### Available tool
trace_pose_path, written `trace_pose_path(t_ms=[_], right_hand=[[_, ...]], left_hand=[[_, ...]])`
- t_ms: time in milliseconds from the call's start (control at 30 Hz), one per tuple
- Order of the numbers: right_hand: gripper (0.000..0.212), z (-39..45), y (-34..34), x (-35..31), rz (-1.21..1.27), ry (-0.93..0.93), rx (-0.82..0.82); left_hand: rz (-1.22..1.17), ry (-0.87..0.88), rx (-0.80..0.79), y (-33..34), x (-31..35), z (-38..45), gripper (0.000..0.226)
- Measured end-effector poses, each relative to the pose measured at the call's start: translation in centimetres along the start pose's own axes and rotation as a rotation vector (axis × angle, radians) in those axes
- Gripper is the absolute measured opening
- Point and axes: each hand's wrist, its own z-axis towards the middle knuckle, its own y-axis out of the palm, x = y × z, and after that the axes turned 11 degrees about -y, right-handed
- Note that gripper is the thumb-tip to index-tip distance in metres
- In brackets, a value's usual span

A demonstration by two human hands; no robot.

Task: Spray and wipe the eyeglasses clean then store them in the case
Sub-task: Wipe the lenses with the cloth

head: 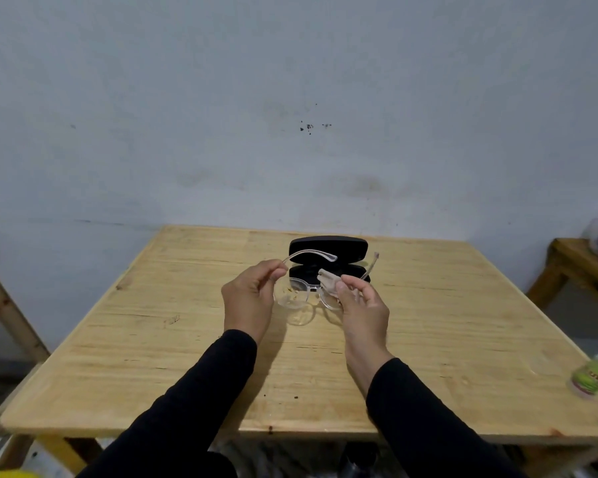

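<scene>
The left grip [252, 298] is curled, its thumb and fingertips pinching the clear frame of the eyeglasses [299, 300] at the left hinge, where the temple meets the lens rim. The right grip [361, 305] is also curled: a small beige cloth [328, 279] is pinched between thumb and fingers against the right lens, so that lens is largely hidden behind cloth and fingers.

The eyeglasses are held in the air above the tabletop [152, 339], between the two hands. Their long axis runs left to right across the view, from one grip to the other. Both temples are unfolded and point away from the person; the left one arches over the case, the right one rises beside the case's right end. Brownish specks can be seen on the left lens, which is not covered by the cloth, so the wiping is judged unfinished on that side.

The black case [328, 258] lies open just beyond the hands, lid raised at the back, its own long axis parallel to that of the eyeglasses. Storage is therefore judged to call for the temples to be folded first and the frame then carried straight forward, with no turn needed. Neither hand is clearly nearer the case.

At the right edge of the tabletop a blurred green-labelled bottle [592, 376] can be seen, well apart from both hands and nearer the right one; it is probably the spray.
</scene>
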Motion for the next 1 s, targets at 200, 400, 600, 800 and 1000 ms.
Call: trace_pose_path(t_ms=[200, 400, 600, 800, 1000], right_hand=[[0.024, 0.0, -0.1, -0.4, 0.044, 0.039, -0.118], [0.02, 0.0, -0.3, -0.5, 0.016, 0.017, -0.153], [0.011, 0.0, -0.3, -0.2, -0.059, -0.037, 0.014], [0.008, -0.1, -0.4, -0.5, -0.015, -0.088, 0.013], [0.007, 0.1, -0.4, -0.8, -0.044, -0.088, -0.025]], left_hand=[[0.012, -0.042, 0.004, -0.5, -0.4, 0.4, 0.013], [0.03, -0.034, -0.017, -0.4, -0.3, 0.8, 0.017], [0.024, -0.008, -0.04, 0.5, -0.1, 0.5, 0.028], [-0.041, -0.048, -0.061, 0.8, 0.0, 0.4, 0.034], [-0.079, 0.001, -0.05, 1.2, 0.2, 0.5, 0.028]])
